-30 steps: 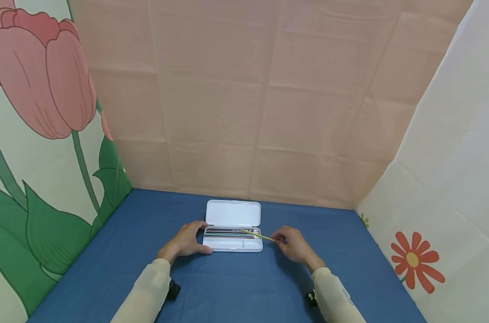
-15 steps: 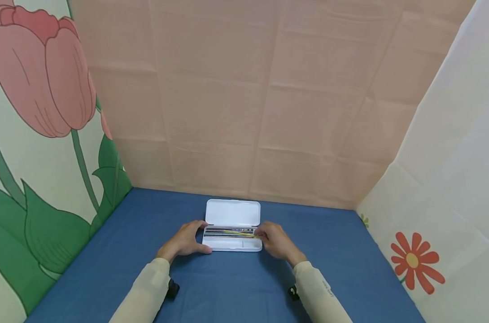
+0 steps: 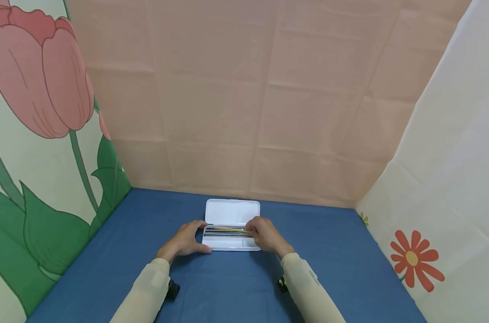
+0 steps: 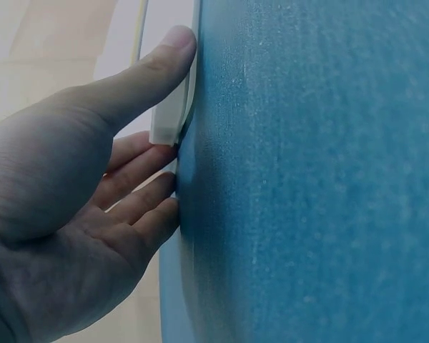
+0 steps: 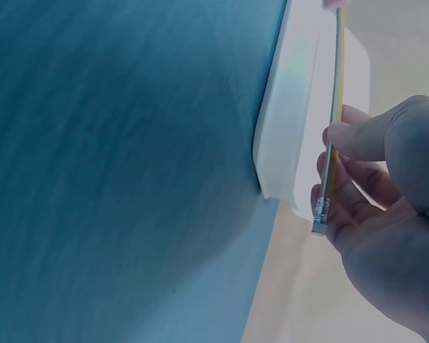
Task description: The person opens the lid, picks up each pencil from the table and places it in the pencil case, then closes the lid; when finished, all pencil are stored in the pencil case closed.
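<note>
A white pencil case [image 3: 222, 246] lies on the blue cloth, its lid [image 3: 232, 211] standing up at the back. Several dark pencils [image 3: 224, 234] lie side by side in its rear part. My left hand [image 3: 183, 240] grips the case's left end, thumb at the front corner and a finger at the back one. In the left wrist view the thumb lies along the white wall [image 4: 171, 111]. Between thumb and fingers my right hand [image 3: 266, 235] pinches a yellow pencil [image 5: 337, 86] near its silver end. That pencil [image 3: 224, 229] stretches leftward above the others; the hand hides the case's right end.
Blue cloth [image 3: 228, 287] covers the table. Behind it hangs a beige sheet [image 3: 212, 112]. A tulip-printed panel [image 3: 38, 80] stands at the left, a white one with a red flower [image 3: 412, 258] at the right.
My right hand has moved left with the yellow pencil, from beside the case to over its right end, and the pencil now lies more nearly level with the others. My left hand stays put.
</note>
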{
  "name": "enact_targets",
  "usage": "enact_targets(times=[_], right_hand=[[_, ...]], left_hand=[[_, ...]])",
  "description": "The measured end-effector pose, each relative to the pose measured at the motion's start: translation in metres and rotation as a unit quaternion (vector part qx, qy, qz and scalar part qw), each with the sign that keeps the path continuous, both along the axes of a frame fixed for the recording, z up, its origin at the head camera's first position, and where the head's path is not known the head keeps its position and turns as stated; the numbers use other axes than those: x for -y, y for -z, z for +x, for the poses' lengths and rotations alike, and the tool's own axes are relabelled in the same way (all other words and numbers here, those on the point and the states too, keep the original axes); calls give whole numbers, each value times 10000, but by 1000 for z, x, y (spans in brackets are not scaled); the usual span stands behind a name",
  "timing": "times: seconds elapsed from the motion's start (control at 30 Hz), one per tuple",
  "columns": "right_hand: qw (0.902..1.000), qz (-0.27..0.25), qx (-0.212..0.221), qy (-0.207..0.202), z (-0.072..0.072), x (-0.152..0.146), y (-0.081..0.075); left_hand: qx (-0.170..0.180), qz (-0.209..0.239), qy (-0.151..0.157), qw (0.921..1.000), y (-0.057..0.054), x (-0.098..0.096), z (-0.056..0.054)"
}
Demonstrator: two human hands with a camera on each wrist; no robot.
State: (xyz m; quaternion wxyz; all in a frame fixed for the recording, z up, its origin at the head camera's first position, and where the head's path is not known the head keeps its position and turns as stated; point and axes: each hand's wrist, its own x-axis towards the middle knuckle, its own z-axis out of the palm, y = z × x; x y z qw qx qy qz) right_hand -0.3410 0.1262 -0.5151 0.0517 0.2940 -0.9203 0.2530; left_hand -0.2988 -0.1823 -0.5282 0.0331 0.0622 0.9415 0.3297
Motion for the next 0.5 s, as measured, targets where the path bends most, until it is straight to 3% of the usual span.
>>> enact_targets(times=[0.33,0.5], right_hand=[[9999,-11,-126,-47,-11,13,2],[9999,-17,70,-90,-14,19,5]], left_hand=[[-15,-22,-8,10000,0,0,-1],[-32,-6,-18,10000,0,0,0]])
